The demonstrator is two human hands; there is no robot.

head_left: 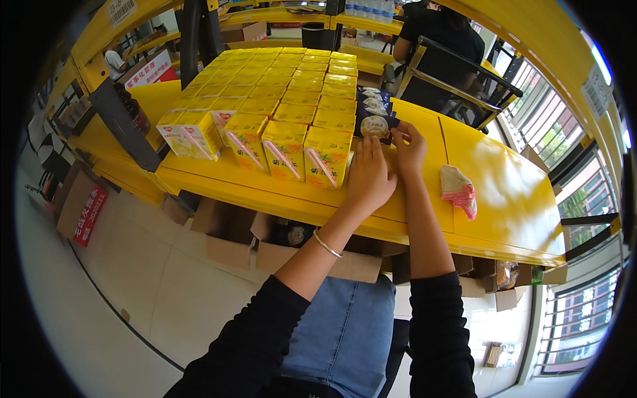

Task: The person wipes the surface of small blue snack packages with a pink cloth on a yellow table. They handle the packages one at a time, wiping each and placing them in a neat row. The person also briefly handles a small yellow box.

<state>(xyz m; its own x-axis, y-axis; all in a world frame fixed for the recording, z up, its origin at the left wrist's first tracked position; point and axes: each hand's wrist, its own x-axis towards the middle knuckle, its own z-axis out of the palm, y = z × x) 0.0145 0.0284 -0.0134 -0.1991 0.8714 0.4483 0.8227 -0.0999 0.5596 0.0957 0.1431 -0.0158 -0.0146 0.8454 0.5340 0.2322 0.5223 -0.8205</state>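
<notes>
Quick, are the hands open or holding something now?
Left hand: open, straight fingers at the dark blue packet.
Right hand: closed, seems to pinch that packet's right edge.

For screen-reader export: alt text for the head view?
A person's left hand and right hand touch a dark blue packet at the near end of a row on a yellow shelf, right of rows of yellow cartons. A white-and-pink cloth lies farther right.
</notes>
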